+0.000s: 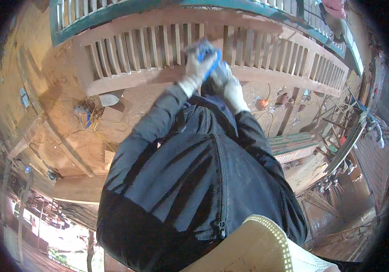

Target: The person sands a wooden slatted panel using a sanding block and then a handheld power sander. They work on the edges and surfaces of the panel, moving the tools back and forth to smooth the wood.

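Observation:
Both my hands wear pale work gloves with blue on the fingers, and they meet in front of my chest. My left hand [198, 68] is curled closed over the near rail of a slatted wooden panel [128, 77]. A small greyish shape blurs at its fingertips; its kind cannot be made out. Just to the right and slightly nearer, my right hand [225, 80] is also bent closed, its fingertips partly hidden and smeared. The panel is long, brownish-pink and lined with upright slats; it spans the view beyond my body.
A green-framed slatted piece [158, 10] lies behind the panel. Another person's arm [335, 22] shows at the far right. Tangled cords [95, 119] and a pale scrap [109, 99] lie on the ground at left. Stacked boards [294, 144] and wooden frames [351, 140] stand at right.

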Demonstrator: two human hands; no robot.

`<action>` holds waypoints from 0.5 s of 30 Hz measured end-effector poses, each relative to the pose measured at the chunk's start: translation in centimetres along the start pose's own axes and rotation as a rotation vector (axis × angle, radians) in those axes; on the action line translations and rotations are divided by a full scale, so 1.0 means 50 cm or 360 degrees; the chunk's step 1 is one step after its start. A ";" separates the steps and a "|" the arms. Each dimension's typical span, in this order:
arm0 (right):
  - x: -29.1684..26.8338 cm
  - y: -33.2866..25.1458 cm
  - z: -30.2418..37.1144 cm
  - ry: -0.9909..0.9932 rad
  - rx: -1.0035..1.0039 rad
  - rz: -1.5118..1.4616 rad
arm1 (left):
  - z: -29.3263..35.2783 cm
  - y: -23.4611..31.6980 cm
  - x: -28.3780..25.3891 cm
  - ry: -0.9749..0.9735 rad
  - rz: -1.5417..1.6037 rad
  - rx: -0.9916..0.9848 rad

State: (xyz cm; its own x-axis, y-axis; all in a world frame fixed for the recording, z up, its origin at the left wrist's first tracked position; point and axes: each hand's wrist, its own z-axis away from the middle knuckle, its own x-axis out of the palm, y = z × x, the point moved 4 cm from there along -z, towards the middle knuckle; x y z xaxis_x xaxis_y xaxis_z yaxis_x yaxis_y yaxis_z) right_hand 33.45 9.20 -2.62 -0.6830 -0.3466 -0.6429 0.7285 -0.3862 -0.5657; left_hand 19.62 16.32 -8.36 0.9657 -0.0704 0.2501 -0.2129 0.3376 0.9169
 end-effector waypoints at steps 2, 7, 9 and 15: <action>-0.010 0.002 0.064 -0.0172 0.0198 -0.0073 | 0.099 -0.023 0.021 0.0123 -0.0021 -0.0101; 0.000 0.062 -0.020 -0.0001 -0.0041 0.0086 | 0.006 0.026 0.020 0.0144 -0.0050 -0.0022; -0.056 -0.059 -0.095 0.0041 0.0035 -0.0117 | -0.089 0.067 0.003 0.0078 0.0076 -0.0049; -0.158 -0.161 -0.312 0.0080 -0.0155 0.0125 | -0.344 0.154 -0.003 0.0067 -0.0370 0.0040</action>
State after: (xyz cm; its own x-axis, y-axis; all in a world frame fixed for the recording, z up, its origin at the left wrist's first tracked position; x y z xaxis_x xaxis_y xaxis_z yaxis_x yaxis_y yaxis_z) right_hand 33.80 28.39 -1.05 -0.6219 -0.3286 -0.7108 0.7830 -0.2737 -0.5586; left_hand 20.41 35.06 -6.70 0.9944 -0.1042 0.0189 0.0126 0.2936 0.9559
